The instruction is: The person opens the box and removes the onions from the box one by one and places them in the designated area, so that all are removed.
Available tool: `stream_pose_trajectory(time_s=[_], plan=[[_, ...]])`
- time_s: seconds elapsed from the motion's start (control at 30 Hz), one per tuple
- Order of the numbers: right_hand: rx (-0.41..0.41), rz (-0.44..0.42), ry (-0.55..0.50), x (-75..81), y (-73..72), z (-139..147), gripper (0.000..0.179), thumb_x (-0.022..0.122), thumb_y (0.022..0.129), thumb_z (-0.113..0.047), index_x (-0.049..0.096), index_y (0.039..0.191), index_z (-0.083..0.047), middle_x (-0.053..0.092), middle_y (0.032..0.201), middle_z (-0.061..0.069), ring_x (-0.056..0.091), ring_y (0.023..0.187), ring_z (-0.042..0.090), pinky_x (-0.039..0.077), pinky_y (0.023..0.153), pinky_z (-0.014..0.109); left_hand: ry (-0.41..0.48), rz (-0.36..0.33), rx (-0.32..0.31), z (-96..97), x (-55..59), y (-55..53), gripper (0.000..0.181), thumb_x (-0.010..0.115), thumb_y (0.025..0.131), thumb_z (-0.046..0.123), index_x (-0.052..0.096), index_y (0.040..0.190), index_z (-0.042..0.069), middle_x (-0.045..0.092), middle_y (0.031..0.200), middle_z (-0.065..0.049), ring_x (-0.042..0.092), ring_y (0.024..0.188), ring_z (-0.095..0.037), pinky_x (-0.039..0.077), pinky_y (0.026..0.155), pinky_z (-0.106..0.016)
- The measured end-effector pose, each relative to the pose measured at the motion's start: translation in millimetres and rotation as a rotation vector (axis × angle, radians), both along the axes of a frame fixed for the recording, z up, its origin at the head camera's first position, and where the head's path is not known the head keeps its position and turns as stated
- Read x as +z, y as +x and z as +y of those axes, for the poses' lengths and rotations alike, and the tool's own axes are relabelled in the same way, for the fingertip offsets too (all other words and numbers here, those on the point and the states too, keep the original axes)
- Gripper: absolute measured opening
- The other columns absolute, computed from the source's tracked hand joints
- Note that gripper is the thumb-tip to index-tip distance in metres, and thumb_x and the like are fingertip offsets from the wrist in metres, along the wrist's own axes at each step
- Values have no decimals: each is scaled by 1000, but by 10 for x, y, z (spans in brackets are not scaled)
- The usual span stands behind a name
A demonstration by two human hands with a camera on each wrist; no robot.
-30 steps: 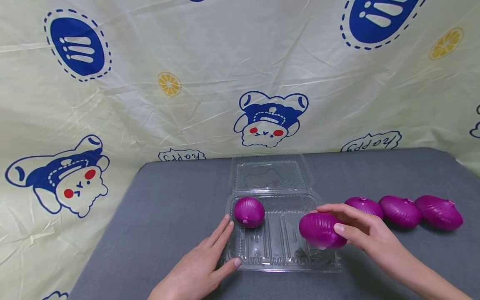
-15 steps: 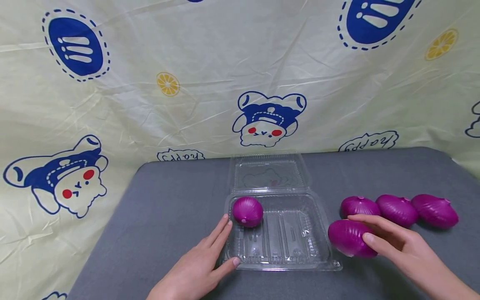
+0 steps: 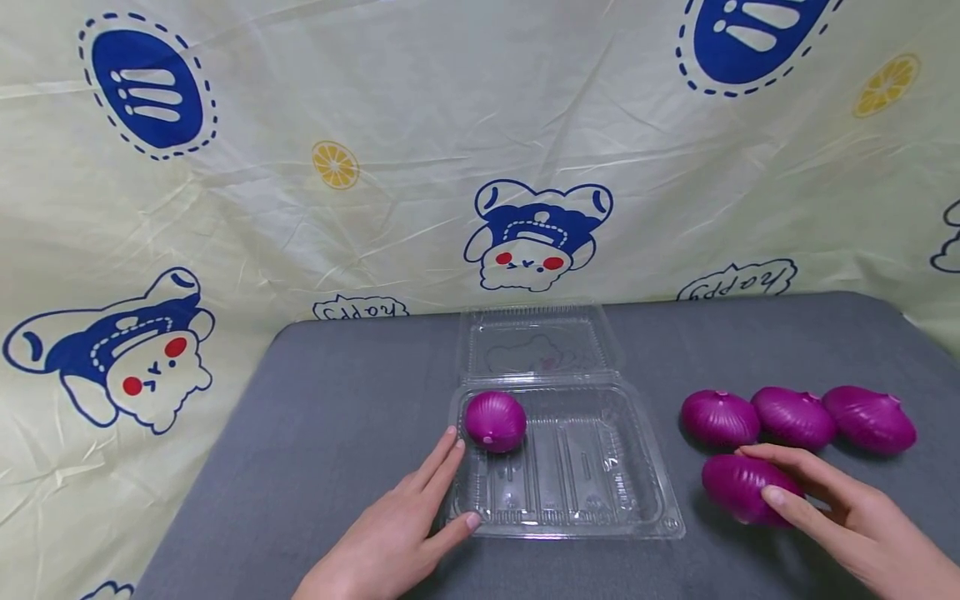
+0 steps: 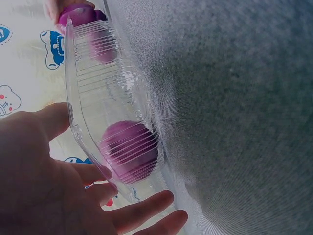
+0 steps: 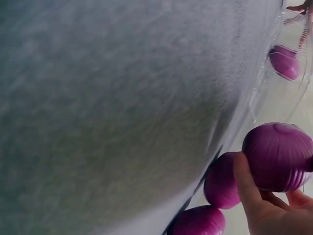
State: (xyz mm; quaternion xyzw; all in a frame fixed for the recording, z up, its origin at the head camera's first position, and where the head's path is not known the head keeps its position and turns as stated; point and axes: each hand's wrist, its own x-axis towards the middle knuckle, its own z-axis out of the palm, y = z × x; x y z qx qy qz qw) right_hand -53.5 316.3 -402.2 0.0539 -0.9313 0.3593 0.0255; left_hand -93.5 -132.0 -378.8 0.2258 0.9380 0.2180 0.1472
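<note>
My right hand (image 3: 851, 518) grips a purple onion (image 3: 744, 490) between thumb and fingers, right of the clear plastic container (image 3: 573, 475). In the right wrist view, this onion (image 5: 275, 154) looks slightly above the table. Another onion (image 3: 495, 422) lies in the container's left back corner. My left hand (image 3: 393, 529) is beside the container's left wall, fingers fairly straight, its fingertips and thumb at the rim. In the left wrist view, the onion inside (image 4: 129, 152) shows through the ribbed wall near those fingers.
The container's hinged lid (image 3: 540, 342) lies folded back towards the rear. Three onions stand in a row behind the right hand: a left one (image 3: 720, 418), a middle one (image 3: 793, 418) and a right one (image 3: 870, 419). A patterned cloth (image 3: 420, 233) hangs behind the grey table (image 3: 337, 392).
My right hand has carried its onion rightwards and nearer to me, from over the container's right side to beside it, in front of the row. My left hand has stayed put.
</note>
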Motion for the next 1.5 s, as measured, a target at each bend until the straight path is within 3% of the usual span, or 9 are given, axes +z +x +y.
stream_pose_trajectory(time_s=[0.17,0.5,0.67,0.73,0.87,0.97,1.03,1.17,1.5], plan=[[29,88,91,-44,11,77,45,71,92,-18,56,134,-24,57,116,-22,53,92,-6,43,69,8,-4,-14,4,4,-4,-9,83,44,95,66,18,159,22,7,164,10,34,141,-24,40,104,-52],[40,212,215,-96,14,82,60,88,74,-26,60,127,-27,58,114,-8,46,94,-8,38,69,4,0,-10,6,13,-11,-16,82,44,95,65,19,159,21,7,164,10,34,141,-23,40,104,-51],[6,144,242,-87,-12,102,70,89,70,-36,56,130,-23,59,120,4,48,94,-4,45,63,17,15,28,-3,-1,-16,7,80,44,97,63,19,159,20,8,164,10,34,141,-23,39,105,-50],[-5,62,248,-78,-32,118,77,88,71,-41,52,134,-18,57,124,12,53,101,9,52,68,28,14,23,-4,0,-14,9,80,43,96,64,19,159,20,7,164,10,35,141,-23,40,104,-51],[-8,-63,250,-66,-75,160,84,85,74,-45,46,139,-9,53,128,22,55,104,35,54,67,36,18,20,-3,-1,-11,11,80,43,96,65,19,159,21,7,164,10,34,141,-22,40,104,-51],[-15,-129,246,-59,-100,177,82,82,77,-47,44,141,-10,56,123,24,59,97,35,53,65,36,20,35,-6,-3,-13,14,80,43,97,64,19,159,20,7,164,10,34,141,-22,39,105,-50],[-22,-161,250,-55,-117,174,82,79,79,-49,43,142,-11,57,120,26,60,94,34,53,68,45,16,33,-4,-3,-14,12,80,42,97,64,19,159,20,7,164,10,34,141,-22,40,104,-50],[-33,-150,261,-56,-147,153,85,79,78,-52,41,143,-10,57,118,30,57,98,42,49,71,60,11,5,1,1,-16,-1,81,42,96,66,19,159,20,7,164,11,34,141,-22,40,104,-51],[-40,-66,244,-109,-158,133,98,84,72,-51,36,142,-3,48,125,35,53,103,49,48,75,65,7,-11,-2,-4,-15,-16,82,42,95,66,19,159,20,8,164,10,32,142,-22,39,105,-52]])
